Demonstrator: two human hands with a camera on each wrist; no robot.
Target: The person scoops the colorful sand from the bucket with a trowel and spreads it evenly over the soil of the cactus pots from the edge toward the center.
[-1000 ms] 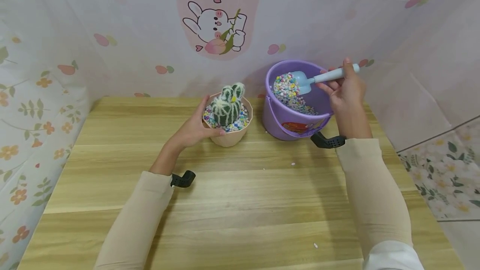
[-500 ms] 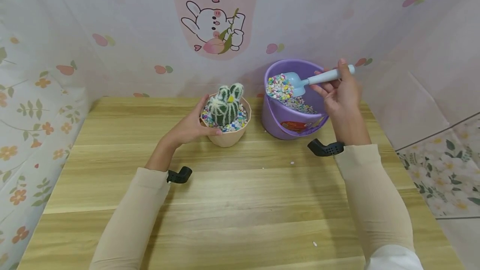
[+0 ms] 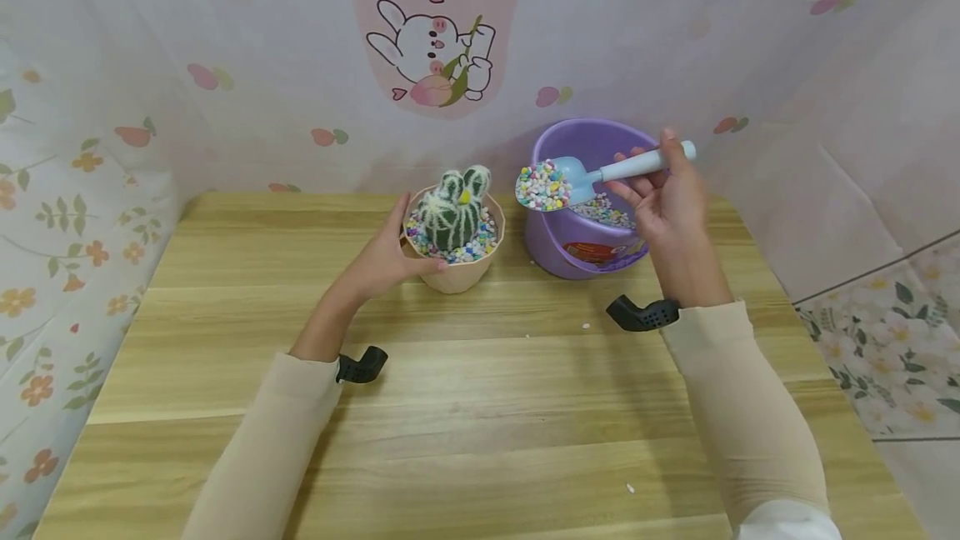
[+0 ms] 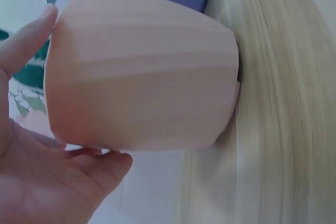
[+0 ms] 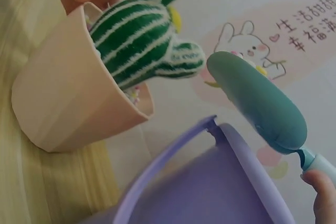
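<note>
My left hand holds the peach flowerpot by its left side, thumb at the front rim and fingers behind. In the pot stands a green knitted cactus with white stripes and a yellow bit, ringed by colourful pebbles. My right hand grips the white handle of a light blue shovel. A heap of multicoloured pebbles fills the shovel's blade, which hangs over the left rim of the purple bucket. More pebbles lie inside the bucket.
The wooden table carries a few stray white pebbles. Right behind the pot and bucket hangs a curtain printed with a rabbit and fruit. Black wrist cameras are strapped to both wrists.
My right hand has moved left and slightly toward me, carrying the loaded shovel from above the bucket's inside to its left rim. My left hand stays on the pot.
</note>
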